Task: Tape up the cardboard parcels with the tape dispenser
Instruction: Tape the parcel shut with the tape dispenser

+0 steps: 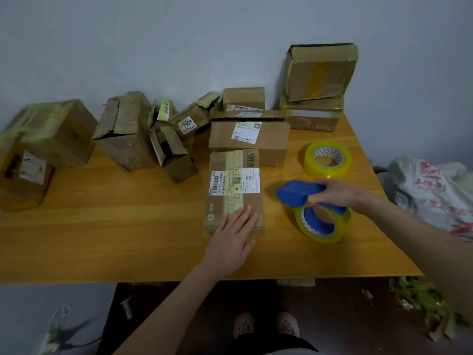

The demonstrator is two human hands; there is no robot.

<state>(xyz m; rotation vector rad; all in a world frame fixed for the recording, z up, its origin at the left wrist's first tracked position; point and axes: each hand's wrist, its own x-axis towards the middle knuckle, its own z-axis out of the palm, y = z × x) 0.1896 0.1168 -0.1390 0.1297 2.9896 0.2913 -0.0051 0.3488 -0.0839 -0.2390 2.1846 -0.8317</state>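
Head view: A person stands at a tan wooden tabletop, taping parcels. The left grip, a bare hand with fingers straight, lies released and flat on the near end of a flat brown cardboard parcel with white shipping labels at the middle of the tabletop. The right grip is clenched round the handle of a blue plastic tape dispenser loaded with a roll of clear yellowish tape, held just right of the parcel and low over the wood. A spare yellowish tape roll lies beyond it, and a row of battered brown cardboard boxes lines the far wall.

The parcel is pinned at one end only, so a hard pull of the dispenser could probably swing or slide it and lay the strip crooked. The flat fingers also sit on the parcel's existing tape line; a new strip run to that end could catch them.
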